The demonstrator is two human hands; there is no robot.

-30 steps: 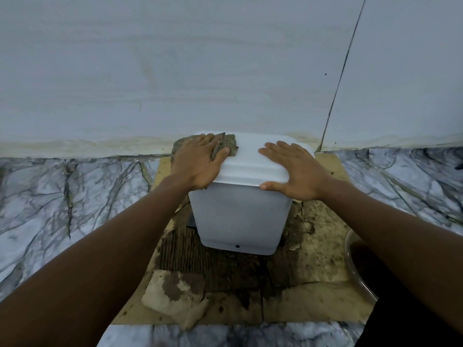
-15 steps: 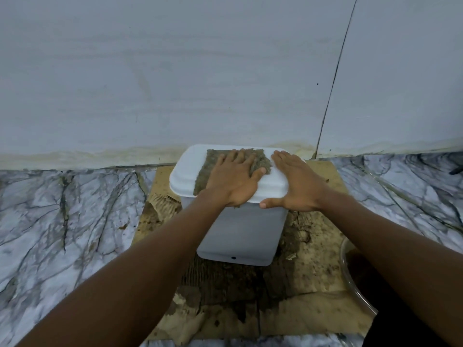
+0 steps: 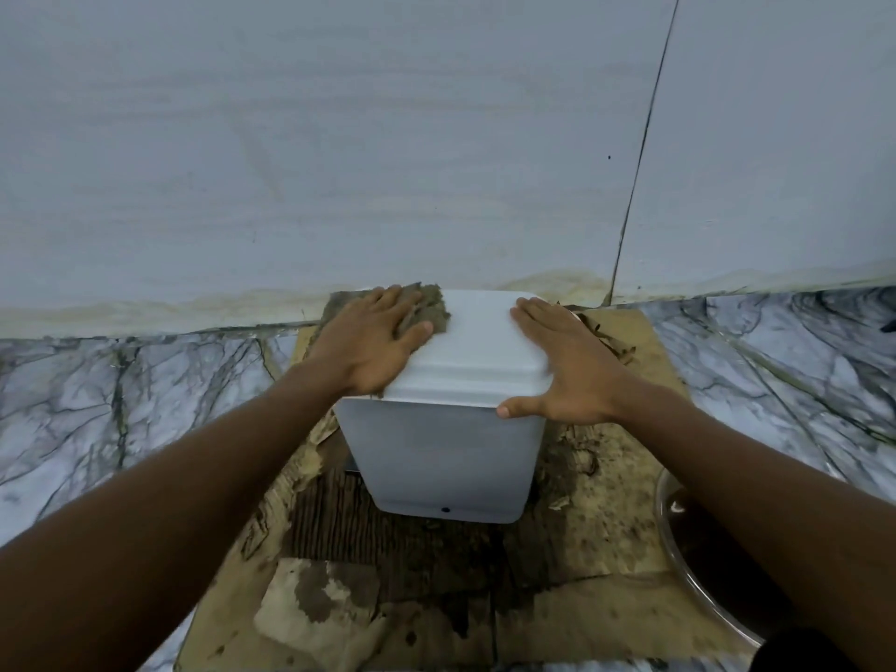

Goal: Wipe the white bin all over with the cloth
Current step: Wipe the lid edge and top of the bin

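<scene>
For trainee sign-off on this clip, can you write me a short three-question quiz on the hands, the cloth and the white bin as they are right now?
1. True or false: the cloth lies on the floor beside the white bin.
2. What does the bin stand on? A bare marble; B stained cardboard; C a stool.
3. Fill in: the right hand lies flat on the bin's ____.

Key: 1 false, the left hand presses it on the bin's top; 2 B; 3 top.
</scene>
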